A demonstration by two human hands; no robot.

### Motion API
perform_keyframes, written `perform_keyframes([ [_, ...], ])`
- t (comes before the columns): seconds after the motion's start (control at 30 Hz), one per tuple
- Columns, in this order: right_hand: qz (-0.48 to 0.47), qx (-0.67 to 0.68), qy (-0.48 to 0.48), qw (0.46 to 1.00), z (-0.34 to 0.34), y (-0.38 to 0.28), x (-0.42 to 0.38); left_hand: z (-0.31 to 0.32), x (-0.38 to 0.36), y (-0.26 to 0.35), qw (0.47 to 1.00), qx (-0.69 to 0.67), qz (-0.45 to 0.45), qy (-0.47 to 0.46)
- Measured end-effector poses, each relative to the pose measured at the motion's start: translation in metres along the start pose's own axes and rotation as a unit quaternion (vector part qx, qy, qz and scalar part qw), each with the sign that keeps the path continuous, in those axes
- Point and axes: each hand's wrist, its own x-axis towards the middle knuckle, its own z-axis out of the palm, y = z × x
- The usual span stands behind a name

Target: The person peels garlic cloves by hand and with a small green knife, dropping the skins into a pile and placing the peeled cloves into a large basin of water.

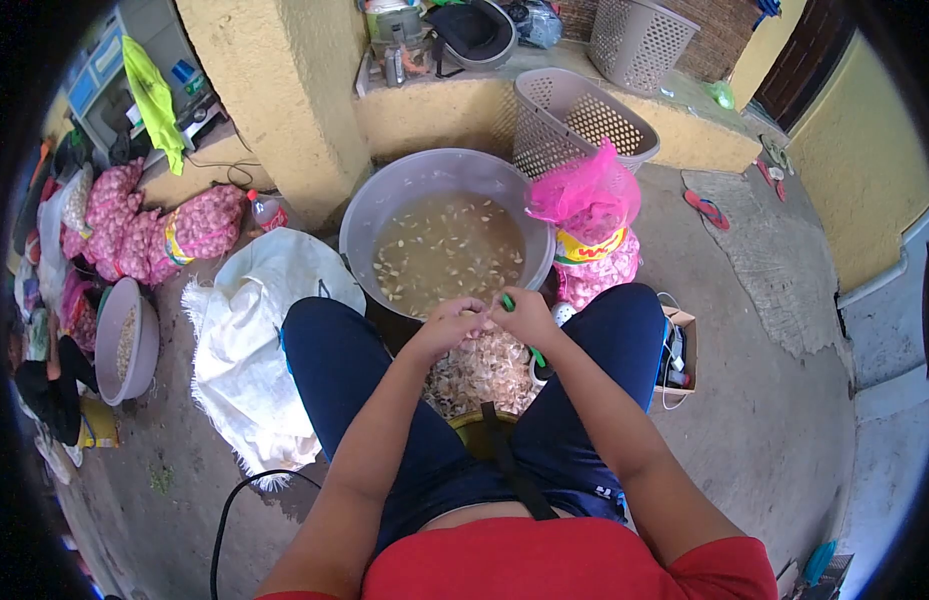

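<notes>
Between my knees, both hands meet above a container heaped with garlic skins (474, 375). My left hand (452, 325) has its fingers pinched together around something too small to make out, probably a garlic clove. Closed round a green-handled tool (508, 301) is my right hand (522, 316), its fingertips close to my left hand's. Just beyond the hands stands a large grey basin (355, 232) of cloudy water, with peeled cloves (424, 245) floating in it. The tool's blade cannot be seen.
Pink mesh garlic bags stand right of the basin (596, 272) and lie at the left (209, 220). A white sack (259, 330) lies by my left leg. Beyond are laundry baskets (559, 110), a cola bottle (267, 212) and a pillar (284, 90). A small box (689, 350) sits right.
</notes>
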Motion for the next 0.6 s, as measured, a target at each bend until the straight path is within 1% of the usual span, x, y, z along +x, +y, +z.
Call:
perform_keyframes([
  [0.07, 0.035, 0.052, -0.025, 0.998, -0.002, 0.000, 0.000, -0.001, 0.000, 0.001, 1.000, -0.006, 0.002, -0.014],
  [0.13, 0.116, 0.174, -0.048, 0.977, -0.004, -0.003, 0.000, 0.000, -0.002, 0.002, 1.000, -0.013, 0.010, -0.023],
  [0.17, 0.156, 0.233, -0.058, 0.958, -0.004, -0.004, 0.000, 0.001, -0.003, 0.004, 1.000, -0.017, 0.017, -0.021],
  [0.27, 0.218, 0.370, -0.050, 0.902, -0.001, -0.002, 0.001, 0.006, -0.003, 0.005, 0.999, -0.032, 0.030, -0.015],
  [0.37, 0.247, 0.467, -0.054, 0.848, 0.001, 0.003, 0.003, 0.008, 0.000, 0.003, 0.998, -0.045, 0.044, -0.002],
  [0.43, 0.253, 0.480, -0.042, 0.839, 0.000, 0.001, 0.004, 0.010, 0.003, 0.001, 0.997, -0.046, 0.067, 0.016],
  [0.53, 0.269, 0.476, -0.042, 0.836, 0.000, 0.002, 0.004, 0.013, 0.006, -0.003, 0.993, -0.084, 0.070, 0.053],
  [0.6, 0.273, 0.464, -0.043, 0.842, 0.001, 0.002, 0.004, 0.007, 0.010, -0.006, 0.985, -0.153, 0.070, 0.035],
])
